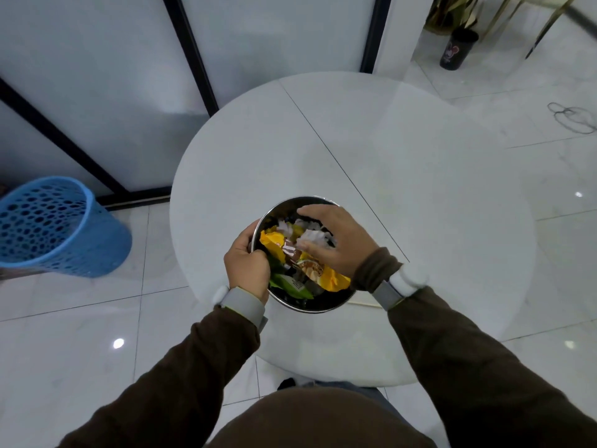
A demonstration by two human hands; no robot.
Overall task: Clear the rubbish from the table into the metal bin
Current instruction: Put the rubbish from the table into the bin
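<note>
A round metal bin [292, 303] stands at the near left edge of the round white table [403, 176]. Inside it lie yellow wrappers [334, 279], a green packet [287, 286] and crumpled white paper [311, 236]. My left hand [247, 265] grips the bin's left rim, fingers curled over the edge. Over the bin's mouth my right hand [336, 236] is spread flat, fingers straight, pressing down on the rubbish. It hides part of the paper and the far right rim.
A blue perforated plastic basket [58, 227] stands on the tiled floor to the left. Frosted glass panels with black frames run behind the table. A black bin [457, 50] and gold chair legs stand at the far right. A thin seam crosses the tabletop.
</note>
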